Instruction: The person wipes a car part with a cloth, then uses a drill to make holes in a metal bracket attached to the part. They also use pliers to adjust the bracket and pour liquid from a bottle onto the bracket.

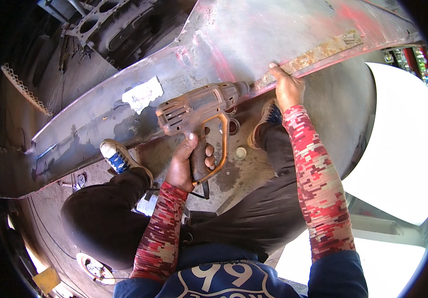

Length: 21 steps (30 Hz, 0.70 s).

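My left hand (183, 161) is wrapped round the grip of a dusty brown heat gun (196, 102) with an orange loop handle. Its dark nozzle points right, close to the lower edge of a large bare-metal panel (159, 64) marked with red and dark patches. Along that edge lies a flat, rust-stained strip (318, 52). My right hand (289, 89) is closed at the strip's near end, just right of the nozzle. Its thumb rests on top, while the other fingers are mostly hidden under the edge.
A torn white paper piece (143, 94) lies on the panel. An engine block (119, 30) stands at the upper left. My shoes (119, 156) are below the panel, near a small round lid (240, 153) on the floor. A large white panel (397, 144) is at the right.
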Each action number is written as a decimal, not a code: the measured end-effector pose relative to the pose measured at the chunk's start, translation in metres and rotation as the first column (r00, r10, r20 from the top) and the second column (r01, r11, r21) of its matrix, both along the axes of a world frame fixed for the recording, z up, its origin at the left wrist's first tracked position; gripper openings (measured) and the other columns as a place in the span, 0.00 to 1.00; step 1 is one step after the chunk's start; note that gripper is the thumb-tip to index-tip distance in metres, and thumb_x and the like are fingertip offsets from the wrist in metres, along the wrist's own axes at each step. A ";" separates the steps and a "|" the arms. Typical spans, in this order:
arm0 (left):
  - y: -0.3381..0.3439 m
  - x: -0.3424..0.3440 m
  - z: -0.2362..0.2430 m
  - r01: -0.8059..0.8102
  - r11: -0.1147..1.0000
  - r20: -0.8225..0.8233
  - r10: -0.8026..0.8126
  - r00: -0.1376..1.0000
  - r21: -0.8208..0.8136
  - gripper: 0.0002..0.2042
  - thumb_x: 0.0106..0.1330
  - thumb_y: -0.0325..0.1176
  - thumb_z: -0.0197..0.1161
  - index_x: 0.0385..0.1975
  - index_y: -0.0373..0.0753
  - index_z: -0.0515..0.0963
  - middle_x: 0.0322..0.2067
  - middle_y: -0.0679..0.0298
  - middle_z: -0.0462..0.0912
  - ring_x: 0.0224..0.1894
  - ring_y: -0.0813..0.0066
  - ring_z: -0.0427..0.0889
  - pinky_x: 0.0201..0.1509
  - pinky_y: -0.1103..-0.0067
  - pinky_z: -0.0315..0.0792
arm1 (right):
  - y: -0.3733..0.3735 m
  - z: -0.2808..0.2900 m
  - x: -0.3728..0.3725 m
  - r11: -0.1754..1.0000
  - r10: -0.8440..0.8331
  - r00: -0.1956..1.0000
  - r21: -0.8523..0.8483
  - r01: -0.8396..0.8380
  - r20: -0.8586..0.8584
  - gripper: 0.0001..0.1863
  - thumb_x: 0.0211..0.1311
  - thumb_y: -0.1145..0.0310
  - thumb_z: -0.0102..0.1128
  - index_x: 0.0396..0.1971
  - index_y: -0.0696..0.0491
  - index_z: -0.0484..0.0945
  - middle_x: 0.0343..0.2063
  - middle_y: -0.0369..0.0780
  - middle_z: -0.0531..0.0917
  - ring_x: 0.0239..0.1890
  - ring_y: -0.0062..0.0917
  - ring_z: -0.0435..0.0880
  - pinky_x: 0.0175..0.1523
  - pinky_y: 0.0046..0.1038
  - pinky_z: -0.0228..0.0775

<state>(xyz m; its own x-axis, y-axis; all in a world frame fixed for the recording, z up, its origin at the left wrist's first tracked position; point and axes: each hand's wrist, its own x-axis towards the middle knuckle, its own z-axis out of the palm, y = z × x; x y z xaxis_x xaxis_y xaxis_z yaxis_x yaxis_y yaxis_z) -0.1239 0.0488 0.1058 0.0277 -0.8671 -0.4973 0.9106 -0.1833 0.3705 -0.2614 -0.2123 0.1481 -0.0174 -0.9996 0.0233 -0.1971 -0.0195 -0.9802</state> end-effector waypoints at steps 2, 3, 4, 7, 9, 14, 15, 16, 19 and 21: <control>0.000 0.000 -0.001 -0.007 1.000 -0.020 0.007 1.000 -0.006 0.26 0.75 0.55 0.58 0.61 0.41 0.68 0.32 0.61 0.76 0.28 0.71 0.76 0.35 0.75 0.72 | 0.000 0.000 0.000 1.000 0.000 1.000 -0.011 0.000 -0.015 0.12 0.58 0.71 0.74 0.34 0.66 0.87 0.34 0.40 0.90 0.37 0.22 0.86 0.47 0.28 0.76; 0.000 0.000 -0.002 -0.011 1.000 -0.036 0.011 0.999 -0.011 0.25 0.75 0.54 0.57 0.60 0.42 0.69 0.32 0.61 0.77 0.28 0.71 0.77 0.35 0.75 0.73 | 0.000 -0.001 0.000 1.000 0.002 1.000 -0.027 -0.003 -0.009 0.12 0.58 0.71 0.73 0.34 0.67 0.87 0.34 0.41 0.90 0.37 0.22 0.86 0.47 0.28 0.76; 0.000 0.001 -0.003 -0.012 1.000 -0.041 0.012 0.999 0.006 0.23 0.76 0.53 0.57 0.59 0.42 0.69 0.32 0.61 0.77 0.27 0.71 0.77 0.34 0.75 0.74 | -0.001 -0.001 0.000 0.999 0.005 1.000 -0.042 -0.005 -0.002 0.12 0.58 0.71 0.73 0.34 0.67 0.87 0.34 0.41 0.90 0.37 0.23 0.86 0.47 0.28 0.76; 0.000 0.001 -0.003 -0.015 1.000 -0.044 0.014 0.999 -0.027 0.22 0.77 0.52 0.56 0.58 0.42 0.68 0.32 0.61 0.77 0.27 0.72 0.78 0.34 0.76 0.74 | -0.002 -0.001 0.001 1.000 0.004 1.000 -0.019 -0.004 0.004 0.11 0.58 0.73 0.73 0.36 0.67 0.87 0.37 0.41 0.90 0.40 0.23 0.86 0.50 0.28 0.76; 0.000 0.001 -0.002 -0.006 1.000 -0.027 0.005 1.000 -0.030 0.23 0.76 0.53 0.56 0.59 0.42 0.68 0.32 0.61 0.77 0.27 0.72 0.77 0.34 0.77 0.73 | -0.002 -0.001 0.001 1.000 -0.008 1.000 -0.001 0.008 0.006 0.11 0.58 0.75 0.73 0.37 0.66 0.87 0.40 0.40 0.89 0.43 0.23 0.85 0.52 0.28 0.76; 0.001 0.002 -0.002 0.003 1.000 0.001 -0.003 1.000 -0.017 0.27 0.75 0.56 0.56 0.61 0.41 0.68 0.32 0.62 0.76 0.28 0.72 0.77 0.34 0.76 0.73 | 0.000 0.003 0.001 0.999 -0.022 1.000 0.046 0.022 0.017 0.13 0.57 0.75 0.74 0.39 0.67 0.86 0.43 0.41 0.88 0.45 0.24 0.85 0.54 0.28 0.75; 0.001 0.002 -0.002 -0.008 1.000 -0.025 0.007 1.000 -0.019 0.24 0.76 0.54 0.56 0.59 0.41 0.69 0.32 0.62 0.77 0.28 0.72 0.77 0.34 0.77 0.73 | -0.001 0.003 0.001 0.996 -0.040 0.999 0.077 0.041 -0.004 0.13 0.57 0.75 0.74 0.39 0.68 0.86 0.43 0.41 0.88 0.45 0.24 0.85 0.55 0.28 0.75; 0.001 0.002 -0.002 -0.016 1.000 -0.043 0.015 0.999 -0.014 0.22 0.77 0.52 0.56 0.58 0.41 0.69 0.32 0.62 0.78 0.28 0.72 0.78 0.34 0.77 0.74 | -0.001 0.004 0.000 0.992 -0.059 0.998 0.107 0.061 -0.026 0.13 0.57 0.74 0.74 0.39 0.68 0.86 0.43 0.41 0.88 0.45 0.24 0.85 0.55 0.28 0.75; 0.002 0.003 -0.003 -0.025 1.000 -0.046 0.025 0.999 -0.002 0.19 0.78 0.50 0.56 0.56 0.41 0.71 0.32 0.62 0.79 0.28 0.73 0.78 0.33 0.78 0.74 | -0.004 0.005 -0.001 0.992 -0.036 0.998 0.117 0.041 -0.044 0.15 0.57 0.73 0.74 0.39 0.69 0.86 0.44 0.43 0.88 0.47 0.26 0.85 0.58 0.28 0.73; 0.003 0.003 -0.004 -0.029 1.000 -0.037 0.029 0.999 -0.003 0.19 0.78 0.50 0.56 0.55 0.41 0.71 0.32 0.62 0.79 0.28 0.74 0.78 0.33 0.78 0.74 | -0.005 0.005 -0.002 0.990 -0.034 0.997 0.137 0.044 -0.073 0.16 0.57 0.73 0.74 0.42 0.69 0.85 0.46 0.45 0.87 0.50 0.27 0.84 0.60 0.29 0.72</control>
